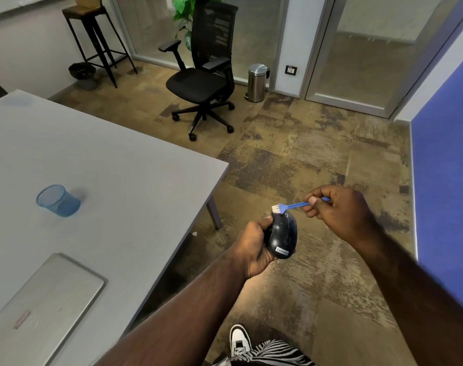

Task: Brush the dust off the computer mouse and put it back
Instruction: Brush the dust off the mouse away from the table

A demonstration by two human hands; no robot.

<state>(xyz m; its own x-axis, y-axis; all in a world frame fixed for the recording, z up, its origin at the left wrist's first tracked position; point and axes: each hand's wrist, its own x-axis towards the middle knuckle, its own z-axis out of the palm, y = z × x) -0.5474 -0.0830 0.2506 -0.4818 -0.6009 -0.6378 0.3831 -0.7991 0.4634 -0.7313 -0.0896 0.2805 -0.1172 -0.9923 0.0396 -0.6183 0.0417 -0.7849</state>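
Note:
A dark blue-black computer mouse [283, 236] with a small Lenovo label is held in the air over the floor, to the right of the grey table [114, 165]. My left hand [254, 247] grips it from the left side. My right hand [338, 210] pinches the handle of a small blue brush [294, 206] with white bristles. The bristles touch the mouse's front end, near the scroll wheel.
On the table lie a closed silver laptop [42, 299] and a blue mesh pen cup [58, 200] on its side. A black office chair [201, 75], a steel pedal bin [257, 81], a tall stool [93, 35] and a blue partition [444, 180] stand around the carpeted floor.

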